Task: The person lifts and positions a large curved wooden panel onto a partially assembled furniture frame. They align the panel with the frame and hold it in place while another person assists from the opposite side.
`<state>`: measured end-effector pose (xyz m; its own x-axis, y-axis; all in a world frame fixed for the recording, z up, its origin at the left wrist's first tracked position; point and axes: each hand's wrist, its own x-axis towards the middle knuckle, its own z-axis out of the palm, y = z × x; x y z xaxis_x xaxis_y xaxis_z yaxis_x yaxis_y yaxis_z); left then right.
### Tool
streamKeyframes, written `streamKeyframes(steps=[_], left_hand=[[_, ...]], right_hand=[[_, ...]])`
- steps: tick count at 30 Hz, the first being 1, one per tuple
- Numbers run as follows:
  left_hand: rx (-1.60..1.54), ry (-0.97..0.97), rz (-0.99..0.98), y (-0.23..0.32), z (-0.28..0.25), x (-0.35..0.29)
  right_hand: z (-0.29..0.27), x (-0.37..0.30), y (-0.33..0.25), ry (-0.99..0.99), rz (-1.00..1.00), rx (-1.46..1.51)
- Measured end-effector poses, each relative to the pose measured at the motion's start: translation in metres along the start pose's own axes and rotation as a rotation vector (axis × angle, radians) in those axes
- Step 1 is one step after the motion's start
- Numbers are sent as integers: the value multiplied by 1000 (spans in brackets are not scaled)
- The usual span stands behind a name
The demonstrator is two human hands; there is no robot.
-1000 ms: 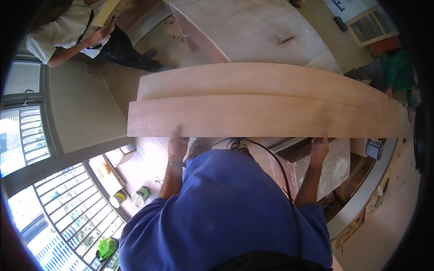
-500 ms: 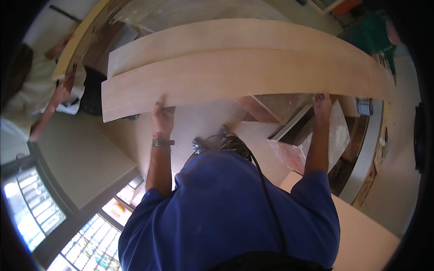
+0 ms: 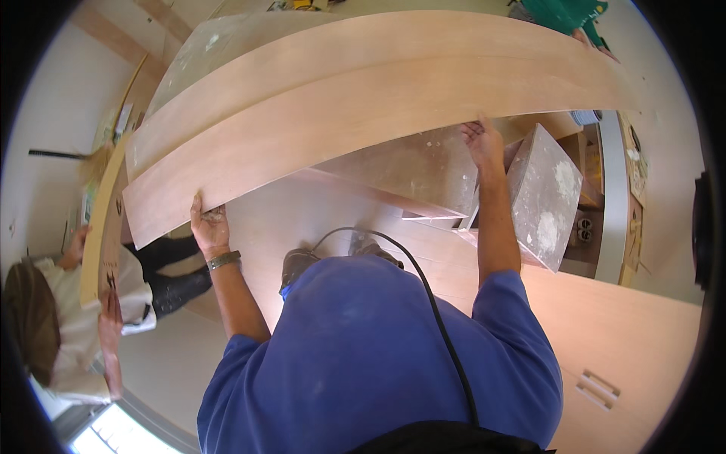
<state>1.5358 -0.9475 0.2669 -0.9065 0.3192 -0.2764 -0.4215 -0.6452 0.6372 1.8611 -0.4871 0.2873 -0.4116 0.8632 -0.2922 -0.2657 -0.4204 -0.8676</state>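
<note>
A long, pale wooden board (image 3: 378,102) spans the view in front of me, its near face smooth and plain. A second board (image 3: 355,49) of the same colour lies against it on the far side, its edge showing as a step. My left hand (image 3: 212,228) grips the near edge close to the left end, thumb on the top face and fingers under it. Further right, my right hand (image 3: 485,144) is closed on the same edge, with curled fingers against it. Whether my hands also reach the second board is hidden.
At the left, a person in a light shirt (image 3: 76,325) holds a narrow wooden plank (image 3: 106,227). A person in green (image 3: 563,13) is at the far right. A dusty brown table (image 3: 408,170) stands beyond the boards, beside a white-stained box (image 3: 548,197). A handled wooden panel (image 3: 628,340) lies right.
The boards have shifted left with both my hands, their left end lower in view. My view has turned, and the person at the left with the plank appears lower.
</note>
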Motion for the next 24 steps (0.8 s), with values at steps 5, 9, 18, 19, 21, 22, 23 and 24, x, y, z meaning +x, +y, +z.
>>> streamKeyframes(steps=[5,9,18,19,21,22,23,24], left_hand=[[75,-43,-6,19,10,83],[106,-71,-49,36,4,141],[106,-77,-125,65,-19,228],[42,-121,-127,74,-9,233],[42,-87,-89,86,-1,255],[42,-69,-78,90,0,266],[46,-89,-67,94,4,278],[51,-113,-61,100,9,293]], right_hand=[[48,19,20,33,-33,-16],[92,24,30,90,-49,-39],[124,38,69,106,-61,-25],[129,39,70,137,-44,-16],[147,46,73,114,-59,17],[155,45,77,111,-67,30],[165,44,78,87,-63,26],[178,48,79,68,-61,23]])
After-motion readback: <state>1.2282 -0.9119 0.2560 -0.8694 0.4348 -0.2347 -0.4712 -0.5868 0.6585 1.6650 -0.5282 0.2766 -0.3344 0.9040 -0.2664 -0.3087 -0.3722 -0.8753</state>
